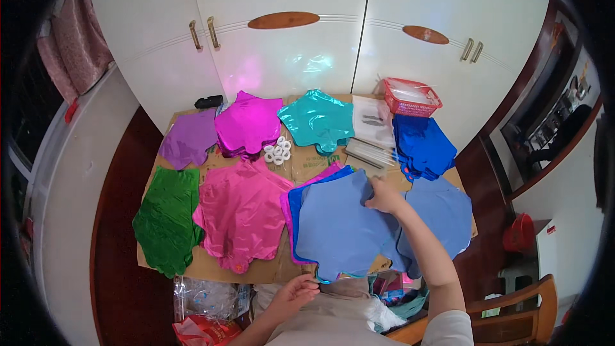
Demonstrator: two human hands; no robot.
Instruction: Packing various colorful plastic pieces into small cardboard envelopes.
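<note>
- The deflated grey-blue foil balloon lies atop a fanned stack at the front of the cardboard.
- The right hand pinches its upper right edge; the left hand curls near the bottom tab, its grip impossible to tell.
- It looks light, limp, slick and easily creased; layers may slide, so its edges or points suit a gentle pinch.
</note>
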